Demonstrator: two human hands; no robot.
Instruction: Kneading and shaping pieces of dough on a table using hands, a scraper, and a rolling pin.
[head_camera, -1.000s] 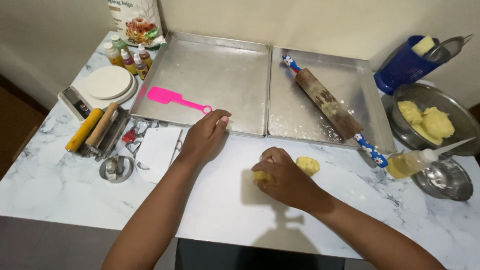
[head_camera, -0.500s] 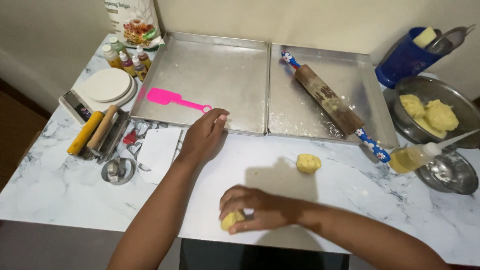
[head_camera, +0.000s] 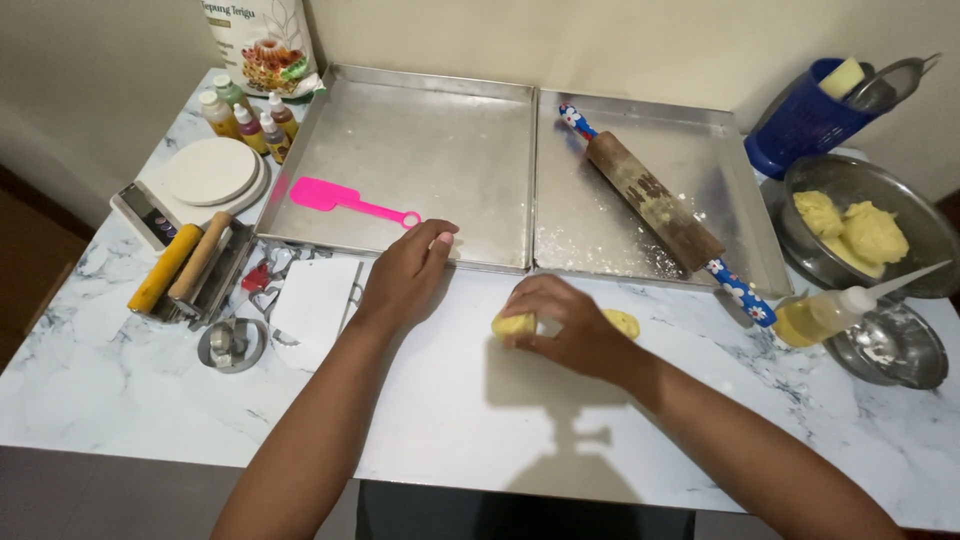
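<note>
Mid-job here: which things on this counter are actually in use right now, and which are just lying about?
In use:
right hand
dough piece under it
second dough piece beside it
left hand on the tray edge

Lying about:
pink spatula
rolling pin
bowl of dough
oil bottle
colouring bottles

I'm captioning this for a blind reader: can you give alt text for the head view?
A person's right hand presses a piece of yellow dough on a marble counter, a second dough piece beside it. The left hand rests at a metal tray's front edge.
</note>
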